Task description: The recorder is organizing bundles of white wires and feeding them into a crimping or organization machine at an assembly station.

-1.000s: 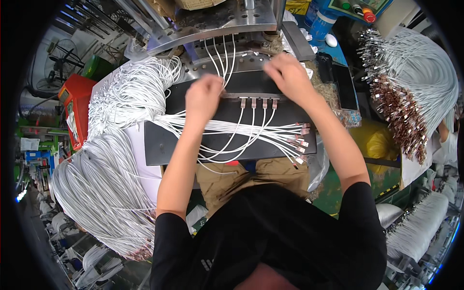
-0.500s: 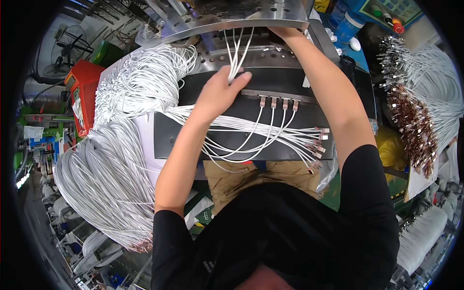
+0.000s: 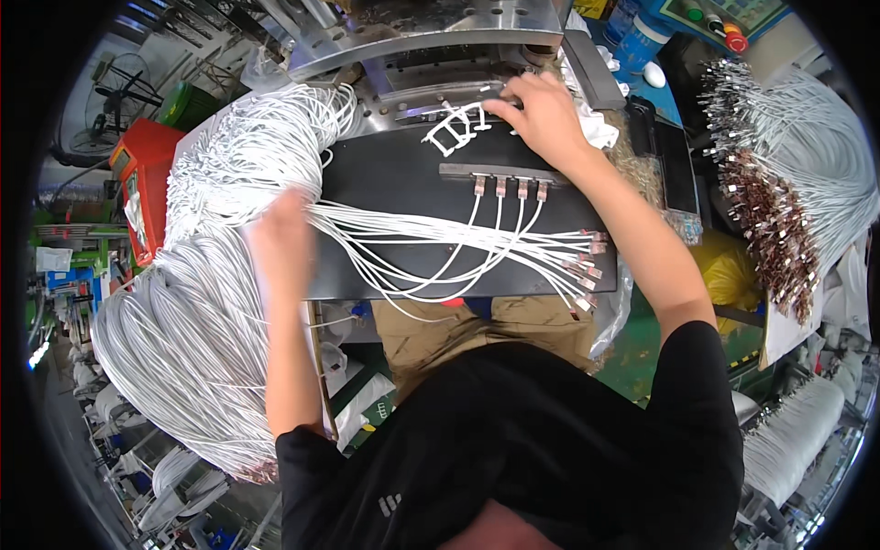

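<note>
My right hand (image 3: 548, 117) is closed in a pinch on one end of a white plastic sprue (image 3: 449, 137), a thin ladder-like frame, just in front of the machine's steel base. Smeared by motion, my left hand (image 3: 286, 240) is over the left edge of the black work surface, next to the white cable bundle (image 3: 252, 160); its fingers cannot be made out. Between my arms, a metal bar (image 3: 458, 170) holds several cable plugs (image 3: 501, 188) in a row. More white cables (image 3: 431, 229) stretch across to the right, their plug ends (image 3: 587, 266) loose near the surface's edge.
The machine's perforated steel plate (image 3: 431, 32) overhangs the far side. A large coil of grey-white cables (image 3: 183, 339) lies at left, beside a red box (image 3: 142, 174). Cables with brown ends (image 3: 765, 211) are heaped at far right, near a blue container (image 3: 642, 46).
My left hand has let go of the white cables below the machine and swung left toward the bundle. My right hand has come out from under the plate with the white sprue.
</note>
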Motion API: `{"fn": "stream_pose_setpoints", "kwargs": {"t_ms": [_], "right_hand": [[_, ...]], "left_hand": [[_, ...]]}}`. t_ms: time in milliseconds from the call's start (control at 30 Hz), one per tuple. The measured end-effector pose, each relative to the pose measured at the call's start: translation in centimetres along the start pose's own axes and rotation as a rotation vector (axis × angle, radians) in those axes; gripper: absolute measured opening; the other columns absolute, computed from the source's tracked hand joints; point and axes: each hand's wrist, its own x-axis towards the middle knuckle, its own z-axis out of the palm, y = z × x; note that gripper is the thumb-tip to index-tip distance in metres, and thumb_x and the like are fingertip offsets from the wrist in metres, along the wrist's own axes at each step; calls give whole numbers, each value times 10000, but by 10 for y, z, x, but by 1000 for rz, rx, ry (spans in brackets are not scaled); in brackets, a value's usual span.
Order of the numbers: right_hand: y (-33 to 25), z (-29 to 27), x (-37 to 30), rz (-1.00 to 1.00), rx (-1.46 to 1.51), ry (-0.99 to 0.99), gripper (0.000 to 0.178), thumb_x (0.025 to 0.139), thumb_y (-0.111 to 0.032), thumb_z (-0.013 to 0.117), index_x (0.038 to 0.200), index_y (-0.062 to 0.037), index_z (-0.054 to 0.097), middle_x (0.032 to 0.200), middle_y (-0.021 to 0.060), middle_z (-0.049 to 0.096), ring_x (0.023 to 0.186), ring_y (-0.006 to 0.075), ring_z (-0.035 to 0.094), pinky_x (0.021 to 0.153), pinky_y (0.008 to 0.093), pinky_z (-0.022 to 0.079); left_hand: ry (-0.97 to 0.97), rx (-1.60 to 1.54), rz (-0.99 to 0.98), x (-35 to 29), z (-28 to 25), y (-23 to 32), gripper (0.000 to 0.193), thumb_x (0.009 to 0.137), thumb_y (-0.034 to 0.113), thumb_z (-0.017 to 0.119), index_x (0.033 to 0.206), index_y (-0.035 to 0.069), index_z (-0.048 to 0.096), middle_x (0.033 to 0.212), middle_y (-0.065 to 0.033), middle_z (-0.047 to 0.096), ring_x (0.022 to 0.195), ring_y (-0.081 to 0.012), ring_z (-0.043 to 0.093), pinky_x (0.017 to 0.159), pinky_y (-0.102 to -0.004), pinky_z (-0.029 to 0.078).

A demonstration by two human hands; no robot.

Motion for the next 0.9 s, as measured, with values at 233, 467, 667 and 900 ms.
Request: {"fn": "stream_pose_setpoints", "kwargs": {"t_ms": [233,467,667,900], "right_hand": [[-23,-79,-60,33,170,-201,284,896,-185,683,1171,-115,697,990,119,597,1054,301,545,880,389,449],[-1,-41,-67,73,321,-306,233,956,-183,632,1110,-13,673,965,146,591,948,306,586,872,371,461],[11,15,34,-37,317,33,322,964,-289,612,1094,0,674,1044,171,643,1031,328,624,894,379,476],[37,55,140,172,306,391,272,956,-266,624,1081,-28,670,901,118,675,830,227,657,748,386,527]], "left_hand": [[-319,-70,902,-84,92,77,349,844,202,725,1165,115,620,1098,-59,626,1040,-274,608,978,-437,480],[-293,-62,749,-73,108,89,240,841,181,738,1039,75,654,1053,-74,627,946,-271,618,813,-403,518],[-155,67,670,-26,109,71,214,879,203,711,758,57,612,753,-99,579,736,-293,592,662,-399,496],[-18,49,795,69,154,95,207,897,224,697,759,75,654,746,-84,638,741,-304,623,659,-414,514]]}}
